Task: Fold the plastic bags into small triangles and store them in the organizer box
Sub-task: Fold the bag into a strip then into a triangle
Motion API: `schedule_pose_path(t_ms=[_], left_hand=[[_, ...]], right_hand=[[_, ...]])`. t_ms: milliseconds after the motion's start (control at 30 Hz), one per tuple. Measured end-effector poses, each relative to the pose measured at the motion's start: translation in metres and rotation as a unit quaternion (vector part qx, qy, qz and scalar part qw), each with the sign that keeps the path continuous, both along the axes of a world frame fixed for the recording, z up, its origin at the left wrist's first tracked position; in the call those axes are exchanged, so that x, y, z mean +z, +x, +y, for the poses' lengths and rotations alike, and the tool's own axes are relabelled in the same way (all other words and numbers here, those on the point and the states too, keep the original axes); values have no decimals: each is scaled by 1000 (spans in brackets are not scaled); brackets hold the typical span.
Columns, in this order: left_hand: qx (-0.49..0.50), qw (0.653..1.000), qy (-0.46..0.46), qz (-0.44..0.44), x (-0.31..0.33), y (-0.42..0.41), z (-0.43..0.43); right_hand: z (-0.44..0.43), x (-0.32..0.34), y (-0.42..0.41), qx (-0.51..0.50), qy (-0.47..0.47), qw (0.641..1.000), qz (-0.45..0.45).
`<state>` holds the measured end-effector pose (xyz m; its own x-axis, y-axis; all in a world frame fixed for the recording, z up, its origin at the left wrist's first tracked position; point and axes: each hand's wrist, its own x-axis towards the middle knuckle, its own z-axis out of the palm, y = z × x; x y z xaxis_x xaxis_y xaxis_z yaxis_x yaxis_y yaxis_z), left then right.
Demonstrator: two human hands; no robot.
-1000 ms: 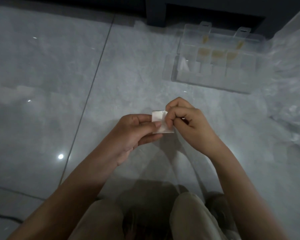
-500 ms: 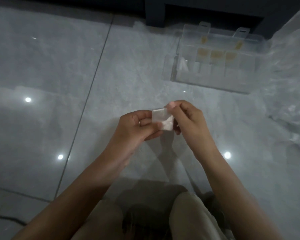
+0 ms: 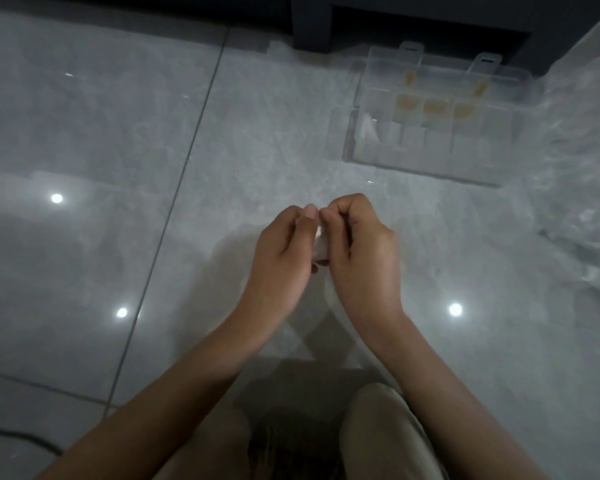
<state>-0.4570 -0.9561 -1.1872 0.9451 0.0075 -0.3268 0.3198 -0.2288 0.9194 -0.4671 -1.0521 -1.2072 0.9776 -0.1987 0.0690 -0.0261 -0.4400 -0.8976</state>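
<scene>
A small folded white plastic bag (image 3: 321, 245) shows only as a sliver between my two hands, held above the grey tiled floor. My left hand (image 3: 284, 251) pinches it from the left, and my right hand (image 3: 359, 251) curls round it from the right. Most of the bag is hidden by my fingers. The clear organizer box (image 3: 426, 168) lies open on the floor at the upper right. One white folded triangle (image 3: 368, 129) sits in its left front compartment, and several yellowish pieces (image 3: 432, 106) lie in the back compartments.
A heap of loose clear plastic bags (image 3: 582, 140) covers the floor at the right. Dark furniture (image 3: 312, 19) stands behind the box. My knees in beige trousers (image 3: 385, 434) fill the bottom. A dark cable (image 3: 21, 438) crosses the lower left corner.
Both hands have closed together around the folded bag and turned knuckles up, so the white square that was plainly visible is now mostly covered.
</scene>
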Motion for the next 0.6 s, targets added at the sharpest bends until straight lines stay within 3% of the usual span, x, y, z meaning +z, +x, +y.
schedule_pose_path(t_ms=[167, 400, 600], left_hand=[[-8, 990, 73, -118, -12, -3, 1], [1, 990, 46, -137, -12, -3, 1], [-24, 978, 106, -176, -14, 1, 9]], right_hand=[[6, 8, -3, -7, 91, 996, 23], [11, 12, -1, -26, 191, 981, 30], [12, 12, -1, -31, 246, 967, 54]])
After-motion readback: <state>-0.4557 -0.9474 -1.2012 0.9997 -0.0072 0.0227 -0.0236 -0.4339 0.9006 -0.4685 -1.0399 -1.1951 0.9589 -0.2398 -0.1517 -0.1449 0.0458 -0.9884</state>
